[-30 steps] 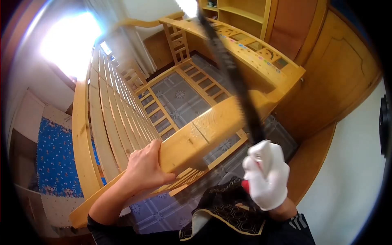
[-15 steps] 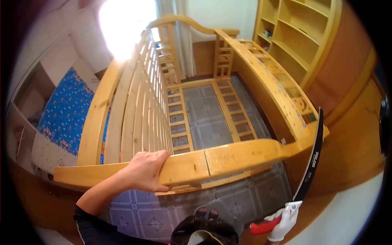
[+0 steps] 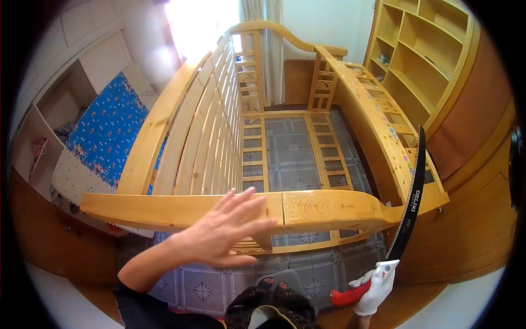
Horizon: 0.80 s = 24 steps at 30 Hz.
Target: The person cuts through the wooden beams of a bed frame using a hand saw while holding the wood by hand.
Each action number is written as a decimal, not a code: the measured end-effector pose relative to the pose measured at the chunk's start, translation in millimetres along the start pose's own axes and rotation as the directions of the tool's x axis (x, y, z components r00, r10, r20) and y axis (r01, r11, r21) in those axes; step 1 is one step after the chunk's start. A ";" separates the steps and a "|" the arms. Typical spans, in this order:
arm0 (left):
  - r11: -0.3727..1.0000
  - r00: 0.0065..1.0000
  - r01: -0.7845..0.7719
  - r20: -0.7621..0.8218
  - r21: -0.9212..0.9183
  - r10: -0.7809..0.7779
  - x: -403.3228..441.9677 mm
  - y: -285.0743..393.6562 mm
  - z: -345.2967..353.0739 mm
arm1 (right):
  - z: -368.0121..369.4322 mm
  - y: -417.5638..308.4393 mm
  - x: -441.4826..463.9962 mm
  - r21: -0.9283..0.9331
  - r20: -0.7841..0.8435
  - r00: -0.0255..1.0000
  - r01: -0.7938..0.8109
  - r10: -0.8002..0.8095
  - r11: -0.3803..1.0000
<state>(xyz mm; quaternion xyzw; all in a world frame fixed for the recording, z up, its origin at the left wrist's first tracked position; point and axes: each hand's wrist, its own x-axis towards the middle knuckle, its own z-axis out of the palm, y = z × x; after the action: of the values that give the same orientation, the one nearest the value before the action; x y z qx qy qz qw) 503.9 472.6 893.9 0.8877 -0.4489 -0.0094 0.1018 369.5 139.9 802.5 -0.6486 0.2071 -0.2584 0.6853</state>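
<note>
- Currently, the curved, black-bladed, red-handled saw [image 3: 410, 215] stands blade-up at the right, its tip toward the top of the view, leaning slightly right.
- Its long axis runs steeply along the blade; the red handle [image 3: 346, 296] bends away from that line, toward the lower left.
- The toothed edge faces left, and white lettering shows on the blade's flat side.
- The white-gloved right hand [image 3: 376, 292] has its grip closed around the handle near the blade's base; the blade rises above this grip and the handle's butt juts out to its left.
- In view, the upper blade overlaps the right corner of the pale yellow wooden bed frame [image 3: 419, 193]; contact cannot be told.
- The bare left hand [image 3: 222, 233] has a released grip, fingers spread over the thick, curved wooden end rail [image 3: 334, 209]; whether it touches is unclear.
</note>
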 end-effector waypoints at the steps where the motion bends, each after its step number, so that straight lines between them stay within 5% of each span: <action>1: 1.000 1.000 -0.002 0.000 -0.018 0.002 5.4 9.0 0.1 | 1.1 2.0 -0.8 -0.010 0.000 1.000 0.013 -0.013 1.000; 10: 0.981 0.998 -0.035 -0.050 -0.193 0.026 50.6 -22.7 7.8 | 0.1 1.7 -6.0 -0.027 -0.001 1.000 -0.011 0.011 1.000; 12: 0.996 0.999 0.036 -0.023 -0.087 -0.038 58.4 -43.7 5.3 | 1.5 1.7 -6.9 -0.038 -0.009 1.000 -0.022 0.021 0.999; 14: 0.929 0.942 0.328 -0.132 0.173 -0.308 65.1 -67.4 7.4 | 5.6 -0.7 -8.2 -0.032 -0.037 0.999 -0.034 0.033 0.999; 16: 0.884 0.908 0.414 -0.171 0.216 -0.383 67.3 -78.6 7.3 | 8.2 -2.7 -7.0 -0.038 -0.037 0.999 -0.025 0.023 0.999; 18: 0.914 0.910 0.363 -0.143 -0.181 -0.390 67.0 -81.2 7.9 | 11.1 -2.6 -8.0 -0.046 -0.046 0.999 -0.028 0.026 0.999; 24: 0.888 0.943 0.324 0.039 -0.325 -0.330 73.9 -75.5 14.0 | 33.9 -17.9 19.9 0.069 0.179 0.982 0.048 -0.059 0.996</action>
<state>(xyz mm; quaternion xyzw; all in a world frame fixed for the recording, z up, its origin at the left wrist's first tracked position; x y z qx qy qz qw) 606.5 454.7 871.4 0.9213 -0.2842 -0.0931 0.2484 404.5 153.5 823.9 -0.6524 0.1180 -0.2232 0.7146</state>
